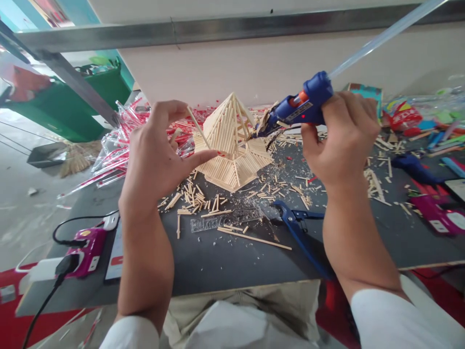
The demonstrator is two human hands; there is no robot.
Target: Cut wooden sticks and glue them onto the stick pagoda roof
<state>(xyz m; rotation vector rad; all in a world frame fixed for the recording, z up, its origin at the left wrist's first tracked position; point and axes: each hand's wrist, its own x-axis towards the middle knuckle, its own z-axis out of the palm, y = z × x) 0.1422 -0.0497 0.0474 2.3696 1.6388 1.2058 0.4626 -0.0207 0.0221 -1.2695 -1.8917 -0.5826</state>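
My left hand (160,145) pinches a thin wooden stick (198,127) by its ends, between thumb and a fingertip, in front of the left side of a pointed model roof (222,127) built of sticks. My right hand (341,131) is wrapped round a blue hot glue gun (301,107), with a long clear glue stick (385,39) running out of its back. The gun's nozzle points down left, close to the roof's right side, where slats leave an open gap. Whether the tip touches is hard to tell. Below flares a wider stick-covered lower tier (232,172).
Cut stick pieces (194,196) litter the dark table. Nearer me lie a clear ruler (227,219), a long stick (254,238) and a blue-handled cutter (300,228). Red-and-clear wrappers (116,145) pile at left. Purple power strips (89,252) with cables sit at both sides.
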